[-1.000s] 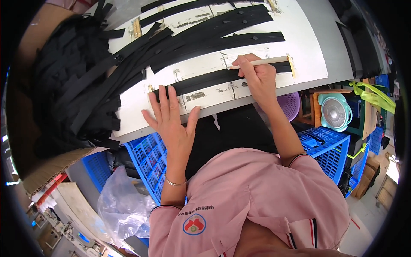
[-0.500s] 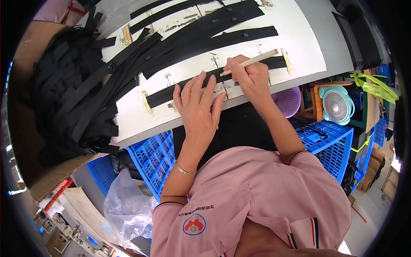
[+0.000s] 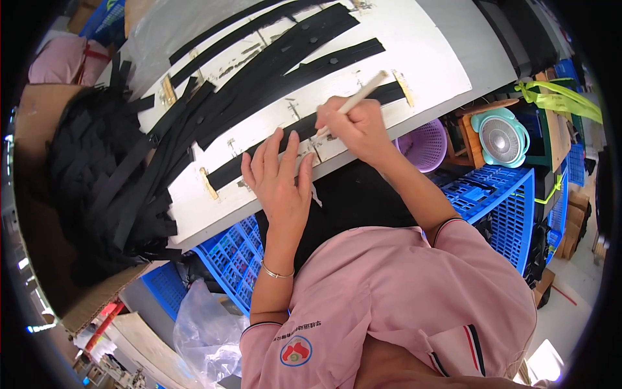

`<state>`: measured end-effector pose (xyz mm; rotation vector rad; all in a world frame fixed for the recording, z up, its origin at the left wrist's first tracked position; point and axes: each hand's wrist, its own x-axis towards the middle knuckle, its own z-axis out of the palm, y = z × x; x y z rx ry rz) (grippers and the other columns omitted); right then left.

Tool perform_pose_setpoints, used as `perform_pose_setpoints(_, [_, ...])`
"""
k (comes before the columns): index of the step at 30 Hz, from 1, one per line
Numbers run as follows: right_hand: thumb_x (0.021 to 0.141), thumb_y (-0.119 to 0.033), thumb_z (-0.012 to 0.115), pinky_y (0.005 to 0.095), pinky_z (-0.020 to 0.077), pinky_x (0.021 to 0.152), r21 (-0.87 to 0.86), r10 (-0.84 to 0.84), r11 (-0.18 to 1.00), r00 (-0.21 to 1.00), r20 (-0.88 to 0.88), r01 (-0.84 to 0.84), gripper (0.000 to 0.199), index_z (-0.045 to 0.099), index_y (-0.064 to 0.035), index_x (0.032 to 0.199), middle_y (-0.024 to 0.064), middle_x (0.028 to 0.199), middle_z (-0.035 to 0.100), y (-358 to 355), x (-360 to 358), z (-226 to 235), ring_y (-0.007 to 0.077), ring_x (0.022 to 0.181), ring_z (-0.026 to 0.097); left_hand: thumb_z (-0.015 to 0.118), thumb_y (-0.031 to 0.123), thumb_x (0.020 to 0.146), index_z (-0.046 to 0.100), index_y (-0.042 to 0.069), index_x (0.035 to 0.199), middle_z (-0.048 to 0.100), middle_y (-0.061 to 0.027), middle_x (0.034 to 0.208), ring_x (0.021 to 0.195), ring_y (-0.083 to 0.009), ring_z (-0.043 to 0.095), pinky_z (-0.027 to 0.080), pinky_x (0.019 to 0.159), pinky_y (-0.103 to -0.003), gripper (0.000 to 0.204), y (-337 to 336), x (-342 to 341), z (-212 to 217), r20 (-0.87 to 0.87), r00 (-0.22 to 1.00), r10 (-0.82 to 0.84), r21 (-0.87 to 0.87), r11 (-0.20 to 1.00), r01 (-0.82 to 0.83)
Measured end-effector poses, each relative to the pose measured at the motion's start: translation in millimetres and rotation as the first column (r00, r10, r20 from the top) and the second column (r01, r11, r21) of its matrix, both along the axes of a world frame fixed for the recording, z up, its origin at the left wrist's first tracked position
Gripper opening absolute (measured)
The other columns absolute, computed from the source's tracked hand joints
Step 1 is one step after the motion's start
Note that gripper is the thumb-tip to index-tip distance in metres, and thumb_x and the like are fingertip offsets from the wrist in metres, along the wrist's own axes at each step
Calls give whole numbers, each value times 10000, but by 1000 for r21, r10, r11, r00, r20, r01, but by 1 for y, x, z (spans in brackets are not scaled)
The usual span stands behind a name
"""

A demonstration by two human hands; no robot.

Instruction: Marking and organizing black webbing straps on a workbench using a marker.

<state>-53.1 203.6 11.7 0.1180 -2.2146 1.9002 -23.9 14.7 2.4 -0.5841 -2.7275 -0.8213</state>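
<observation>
My right hand (image 3: 356, 128) is closed around a slim white pencil-like marker (image 3: 364, 91). Its tip points down at the near edge of a black fabric strip (image 3: 228, 170), around the strip's middle. The strip lies straight on a white board (image 3: 431, 78), between two yellowish end pieces, the right stop (image 3: 403, 89) and the left stop (image 3: 208, 183). My left hand (image 3: 278, 185) lies with fingers spread, fingertips on the strip left of the marker. Farther back, several more black strips (image 3: 259, 84) overlap on the board, some with small round dark spots.
At left a cardboard box (image 3: 40, 129) holds a heap of black strips (image 3: 91, 168). Blue plastic crates (image 3: 499, 194) stand under the table edge, with a purple basket (image 3: 424, 146) and a turquoise fan (image 3: 502, 139) at right. A clear plastic bag (image 3: 204, 330) hangs lower left.
The whole view has shifted, so board and hands appear farther left. The marker tip has moved toward the strip's near edge and slightly away from my left index finger.
</observation>
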Motion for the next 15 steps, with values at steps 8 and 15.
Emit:
perform_pose_setpoints(8, [1037, -147, 603, 211, 420, 613, -46, -310, 949, 949, 52, 313, 267, 732, 0, 855, 9, 745, 664, 75, -1, 3, 43, 665, 526, 743, 235, 936, 722, 77, 1263, 625, -113, 1383, 1300, -293, 532, 260, 1184, -510, 363, 4, 0, 3, 1, 1000, 16, 5, 1000, -16])
perform_pose_setpoints(15, [1063, -195, 588, 202, 429, 634, 18, -281, 960, 954, 99, 281, 288, 753, -26, 898, 2, 794, 681, 81, 1, -12, 36, 691, 536, 764, 166, 907, 744, 57, 1122, 677, -91, 1225, 1174, -294, 594, 329, 1143, -499, 242, 56, -25, 9, -14, 997, -81, 223, 971, 82])
